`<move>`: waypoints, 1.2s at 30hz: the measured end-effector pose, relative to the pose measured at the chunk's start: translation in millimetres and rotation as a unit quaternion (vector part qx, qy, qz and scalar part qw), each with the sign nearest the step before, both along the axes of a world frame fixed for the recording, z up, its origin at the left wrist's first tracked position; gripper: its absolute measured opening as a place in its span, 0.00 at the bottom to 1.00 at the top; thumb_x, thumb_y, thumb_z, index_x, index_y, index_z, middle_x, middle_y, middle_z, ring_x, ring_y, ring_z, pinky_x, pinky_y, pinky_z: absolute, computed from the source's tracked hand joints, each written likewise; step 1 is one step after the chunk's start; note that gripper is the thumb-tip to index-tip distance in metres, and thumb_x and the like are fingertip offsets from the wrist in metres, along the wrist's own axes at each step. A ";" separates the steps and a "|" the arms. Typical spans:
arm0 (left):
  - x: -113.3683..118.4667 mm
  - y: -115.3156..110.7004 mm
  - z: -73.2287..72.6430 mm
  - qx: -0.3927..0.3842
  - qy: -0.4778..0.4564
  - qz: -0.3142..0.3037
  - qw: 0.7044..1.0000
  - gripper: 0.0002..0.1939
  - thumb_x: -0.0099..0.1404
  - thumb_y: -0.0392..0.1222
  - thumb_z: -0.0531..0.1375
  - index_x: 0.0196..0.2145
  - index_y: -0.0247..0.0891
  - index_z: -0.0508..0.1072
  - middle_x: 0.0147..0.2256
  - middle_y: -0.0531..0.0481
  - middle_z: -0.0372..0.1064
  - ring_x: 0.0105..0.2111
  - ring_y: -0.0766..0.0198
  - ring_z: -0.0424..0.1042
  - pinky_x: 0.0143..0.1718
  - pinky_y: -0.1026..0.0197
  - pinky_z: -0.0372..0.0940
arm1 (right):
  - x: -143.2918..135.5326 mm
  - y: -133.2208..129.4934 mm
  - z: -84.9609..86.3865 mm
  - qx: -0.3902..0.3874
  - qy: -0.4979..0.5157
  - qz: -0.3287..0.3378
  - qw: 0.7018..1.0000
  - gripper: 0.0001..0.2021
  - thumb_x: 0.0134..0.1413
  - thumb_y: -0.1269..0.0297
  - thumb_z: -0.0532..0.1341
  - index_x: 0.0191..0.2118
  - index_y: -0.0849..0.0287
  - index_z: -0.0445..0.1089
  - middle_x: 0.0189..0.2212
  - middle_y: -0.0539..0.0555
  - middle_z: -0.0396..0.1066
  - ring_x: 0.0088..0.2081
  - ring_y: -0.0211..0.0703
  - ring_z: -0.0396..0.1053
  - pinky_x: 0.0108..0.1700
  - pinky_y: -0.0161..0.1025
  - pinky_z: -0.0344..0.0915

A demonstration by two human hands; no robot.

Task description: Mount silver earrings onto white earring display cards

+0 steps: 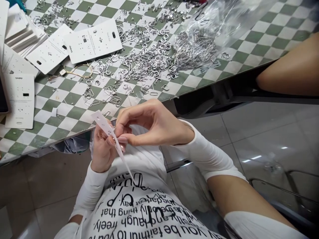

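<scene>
Both grips clamp: our left hand and right hand pinch a thin white card above silver rings.

The table was covered with a green and white checkered cloth, and in its middle lay a wide scatter of small silver metal rings and clips. A crumpled clear plastic bag with more silver pieces inside rested just beside this scatter. Several white paper cards with small holes lay near the scatter, and a stack of such white cards lay nearby.
</scene>
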State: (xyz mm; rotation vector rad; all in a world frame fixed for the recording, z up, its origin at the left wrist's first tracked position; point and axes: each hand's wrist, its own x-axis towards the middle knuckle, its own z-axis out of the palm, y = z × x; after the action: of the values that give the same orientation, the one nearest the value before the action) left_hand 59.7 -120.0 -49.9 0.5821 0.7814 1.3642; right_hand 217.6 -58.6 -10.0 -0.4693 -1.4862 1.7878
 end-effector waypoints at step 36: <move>6.3 2.7 13.3 -0.094 -0.127 -0.018 0.987 0.23 0.54 0.53 0.76 0.33 0.44 0.65 0.18 0.64 0.44 0.14 0.75 0.38 0.20 0.66 0.57 | -9.6 -20.6 1.7 0.010 -0.040 -0.249 0.968 0.06 0.56 0.68 0.71 0.34 0.62 0.74 0.29 0.50 0.71 0.28 0.31 0.64 0.29 0.34 0.62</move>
State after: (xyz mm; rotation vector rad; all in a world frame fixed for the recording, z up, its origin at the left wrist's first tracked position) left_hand 66.0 -117.3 -36.6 0.2658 0.6796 1.2848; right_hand 207.9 -79.2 -8.3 -0.8312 -1.2928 1.3685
